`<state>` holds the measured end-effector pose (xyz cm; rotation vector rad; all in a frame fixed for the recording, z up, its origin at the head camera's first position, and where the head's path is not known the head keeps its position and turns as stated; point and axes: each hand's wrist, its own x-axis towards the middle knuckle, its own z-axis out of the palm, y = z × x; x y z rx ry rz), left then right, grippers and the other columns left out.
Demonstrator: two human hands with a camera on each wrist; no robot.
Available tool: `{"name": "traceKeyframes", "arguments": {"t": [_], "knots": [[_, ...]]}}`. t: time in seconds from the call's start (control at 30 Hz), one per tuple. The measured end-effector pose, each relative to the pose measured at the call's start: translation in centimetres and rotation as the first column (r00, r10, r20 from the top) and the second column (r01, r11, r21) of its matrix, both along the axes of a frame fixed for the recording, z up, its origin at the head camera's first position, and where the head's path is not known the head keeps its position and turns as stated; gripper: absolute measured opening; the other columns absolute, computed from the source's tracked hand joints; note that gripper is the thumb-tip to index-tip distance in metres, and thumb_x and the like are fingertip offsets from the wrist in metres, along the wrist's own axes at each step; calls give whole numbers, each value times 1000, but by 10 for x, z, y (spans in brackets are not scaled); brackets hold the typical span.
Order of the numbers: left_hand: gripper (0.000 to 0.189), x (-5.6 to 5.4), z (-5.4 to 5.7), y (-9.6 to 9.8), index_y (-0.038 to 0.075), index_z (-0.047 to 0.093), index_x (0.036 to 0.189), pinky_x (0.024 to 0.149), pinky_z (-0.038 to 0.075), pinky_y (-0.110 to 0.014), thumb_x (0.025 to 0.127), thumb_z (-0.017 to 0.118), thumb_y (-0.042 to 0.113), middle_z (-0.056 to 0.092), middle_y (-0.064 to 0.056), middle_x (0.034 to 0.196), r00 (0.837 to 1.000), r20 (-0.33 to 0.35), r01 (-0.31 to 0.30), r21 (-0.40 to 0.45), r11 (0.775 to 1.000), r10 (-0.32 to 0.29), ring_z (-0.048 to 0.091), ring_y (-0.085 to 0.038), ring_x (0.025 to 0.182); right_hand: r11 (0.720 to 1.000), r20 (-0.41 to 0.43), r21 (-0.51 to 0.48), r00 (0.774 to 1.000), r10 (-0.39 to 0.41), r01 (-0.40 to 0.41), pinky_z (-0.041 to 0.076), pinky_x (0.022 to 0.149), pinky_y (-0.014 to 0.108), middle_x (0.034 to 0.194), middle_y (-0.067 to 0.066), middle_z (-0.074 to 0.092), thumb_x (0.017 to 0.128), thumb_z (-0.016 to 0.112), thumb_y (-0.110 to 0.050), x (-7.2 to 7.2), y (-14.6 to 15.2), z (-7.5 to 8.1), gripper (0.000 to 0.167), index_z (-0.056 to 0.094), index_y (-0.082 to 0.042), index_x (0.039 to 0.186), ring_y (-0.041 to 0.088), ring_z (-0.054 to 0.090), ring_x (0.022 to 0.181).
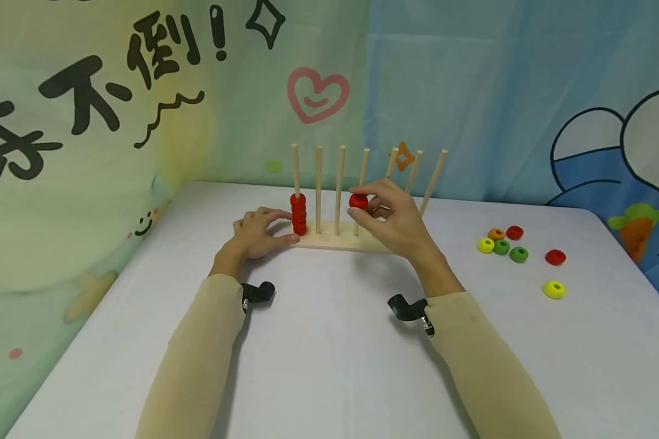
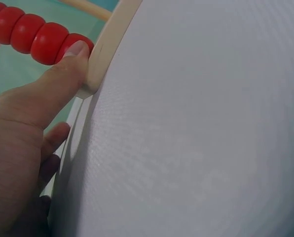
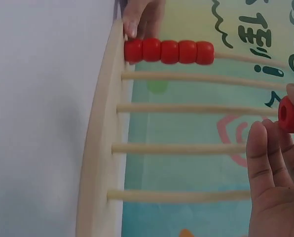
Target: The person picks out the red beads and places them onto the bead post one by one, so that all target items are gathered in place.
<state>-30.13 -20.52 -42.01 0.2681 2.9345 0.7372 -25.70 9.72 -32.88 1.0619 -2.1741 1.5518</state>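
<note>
A wooden peg stand [image 1: 329,243] with several upright pegs rests on the table. Several red beads [image 1: 299,214] are stacked on its leftmost peg. My left hand [image 1: 259,233] grips the stand's left end, its thumb [image 2: 74,58] lying over the base beside the lowest bead. In the right wrist view, my right hand [image 3: 277,173] pinches a single red bead [image 3: 291,116] between thumb and fingertips, its hole visible. Seen from the head, that bead overlaps the upper part of a middle peg [image 1: 365,166]. The right hand hides parts of the pegs on the right.
Loose beads lie to the right on the white table [image 1: 329,366]: a red bead [image 1: 514,232], an orange bead [image 1: 496,234], a green bead [image 1: 518,254], a yellow bead [image 1: 554,289] and several others. A printed cloth backdrop [image 1: 450,91] hangs behind.
</note>
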Motion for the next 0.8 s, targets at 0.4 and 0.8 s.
{"name": "traceKeyframes", "arguments": {"t": [0.4,0.8], "knots": [[68,0,1,0,39,51,140,103,19,-57,82,59,72,38,-4,151,1000,5,-18,-4,1000,19,27,-35,137,999,8,-38,999,33,-33,55,68,34,99,18,58,87,71,5,-4,-25,2,29,66,5,115,31,63,75],[68,-1,-1,-2,39,51,140,103,18,-57,81,59,73,38,-3,151,1000,5,-20,-9,1000,20,26,-35,137,997,9,-69,999,35,-34,52,67,30,103,17,55,87,71,4,-10,-33,11,30,65,5,116,33,62,75]]}}
